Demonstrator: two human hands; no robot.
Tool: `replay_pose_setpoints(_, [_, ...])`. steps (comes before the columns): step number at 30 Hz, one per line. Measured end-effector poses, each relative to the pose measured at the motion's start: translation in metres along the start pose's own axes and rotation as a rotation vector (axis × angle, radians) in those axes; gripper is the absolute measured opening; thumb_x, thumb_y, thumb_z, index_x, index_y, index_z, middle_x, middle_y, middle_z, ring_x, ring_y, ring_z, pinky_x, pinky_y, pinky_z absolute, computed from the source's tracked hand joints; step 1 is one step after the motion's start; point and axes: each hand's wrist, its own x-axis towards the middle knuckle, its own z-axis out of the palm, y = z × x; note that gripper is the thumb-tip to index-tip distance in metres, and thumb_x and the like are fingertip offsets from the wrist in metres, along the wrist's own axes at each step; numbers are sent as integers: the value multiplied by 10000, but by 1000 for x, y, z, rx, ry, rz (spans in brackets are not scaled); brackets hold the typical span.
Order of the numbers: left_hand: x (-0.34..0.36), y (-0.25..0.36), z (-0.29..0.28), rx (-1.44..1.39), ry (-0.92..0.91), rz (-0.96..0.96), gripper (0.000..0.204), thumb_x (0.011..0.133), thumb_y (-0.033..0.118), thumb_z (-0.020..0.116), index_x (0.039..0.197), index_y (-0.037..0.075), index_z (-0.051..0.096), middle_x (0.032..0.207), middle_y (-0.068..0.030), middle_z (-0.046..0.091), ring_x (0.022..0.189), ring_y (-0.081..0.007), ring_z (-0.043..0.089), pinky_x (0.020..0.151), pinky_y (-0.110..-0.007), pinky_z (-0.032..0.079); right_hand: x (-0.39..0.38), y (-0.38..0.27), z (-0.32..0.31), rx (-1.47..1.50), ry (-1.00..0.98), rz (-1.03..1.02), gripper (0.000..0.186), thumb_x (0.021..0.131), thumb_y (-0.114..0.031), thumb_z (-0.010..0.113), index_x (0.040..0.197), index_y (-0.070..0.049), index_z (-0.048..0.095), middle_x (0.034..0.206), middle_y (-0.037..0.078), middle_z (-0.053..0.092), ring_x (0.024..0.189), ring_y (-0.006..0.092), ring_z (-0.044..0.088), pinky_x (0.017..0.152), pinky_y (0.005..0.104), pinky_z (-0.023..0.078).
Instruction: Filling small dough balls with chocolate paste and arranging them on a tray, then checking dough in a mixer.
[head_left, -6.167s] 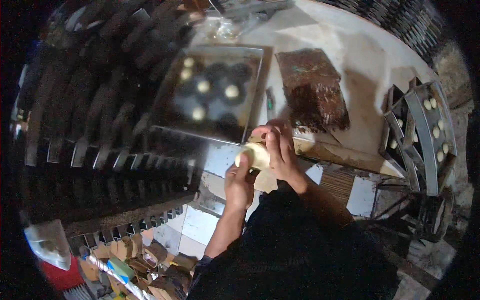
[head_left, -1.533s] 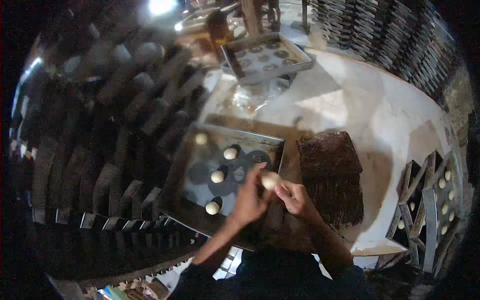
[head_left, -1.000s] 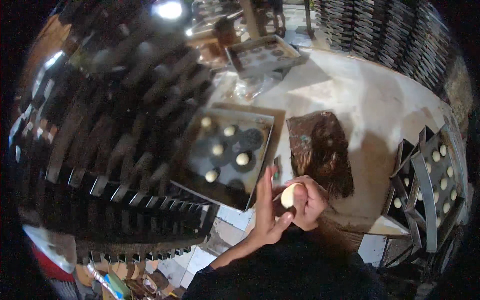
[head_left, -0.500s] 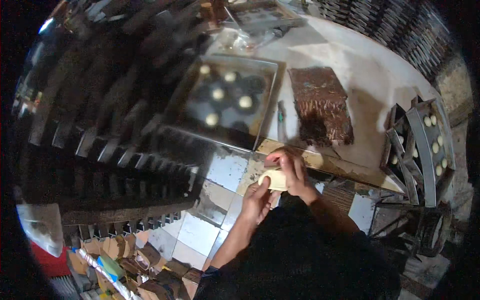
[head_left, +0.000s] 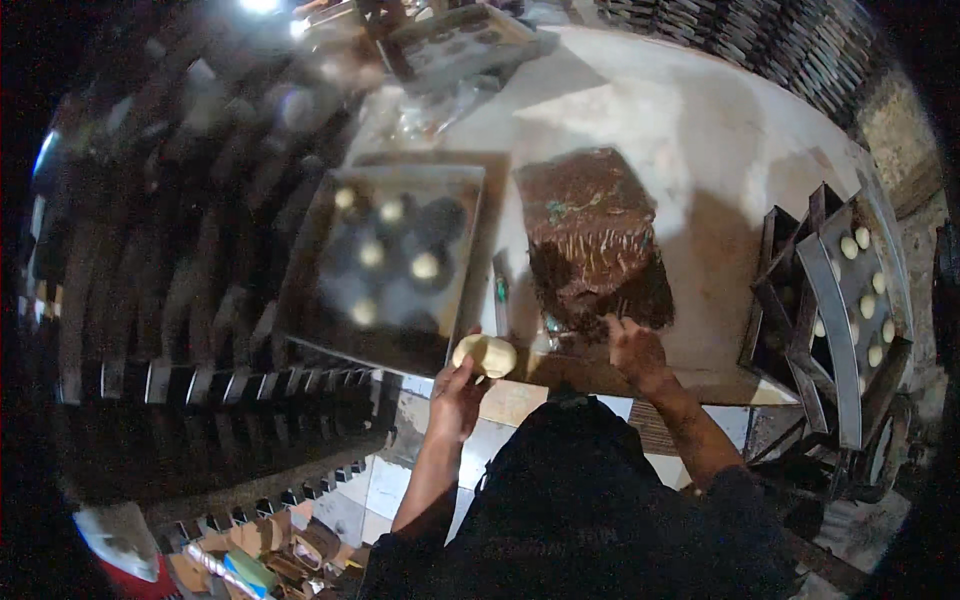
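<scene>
Pinched pale-yellow oval dough piece (head_left: 490, 358) in left fingers (head_left: 461, 374), by near edge of off-white counter (head_left: 640, 110). Had right fingers (head_left: 620, 330) at dark-brown ragged slab (head_left: 590, 220); couldn't tell if pinching. Saw square metal tray (head_left: 452, 275) of round cream balls (head_left: 425, 266) left of slab, dark slatted stack (head_left: 170, 260) further left.

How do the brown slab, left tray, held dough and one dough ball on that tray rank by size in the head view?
Left tray
Brown slab
Held dough
Dough ball
Apparent sizes only; nearness may mislead.

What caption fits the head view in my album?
Left hand holds a pale, dough-like piece, right hand at a rough brown slab, near a rectangular metal tray of pale balls.
</scene>
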Motion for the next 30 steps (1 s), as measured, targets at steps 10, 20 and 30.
replay_pose_setpoints(10, [70, -10, 34, -14, 118, 26, 376, 895, 222, 583, 1197, 0, 557, 1154, -100, 608, 1070, -214, 566, 955, -396, 413, 109, 53, 19, -47, 44, -130, 257, 859, -87, 487, 1050, -38, 652, 739, 137, 580, 594, 250, 597, 578, 348, 490])
replay_pose_setpoints(20, [114, -33, 78, 35, 119, -202, 387, 955, 267, 491, 1222, -13, 508, 1170, -116, 575, 1086, -223, 554, 932, -355, 454, 75, 44, -25, 980, -207, -188, 257, 854, -24, 531, 1082, -32, 650, 723, 71, 613, 637, 116, 535, 555, 286, 451])
replay_pose_setpoints(30, [88, -39, 26, -344, -94, -98, 338, 956, 251, 499, 1162, -17, 516, 1107, -127, 594, 1020, -217, 596, 849, -323, 527, -3, 14, -14, 205, 18, -30, 432, 780, -4, 559, 1210, -36, 590, 748, 126, 539, 646, 258, 567, 571, 356, 493])
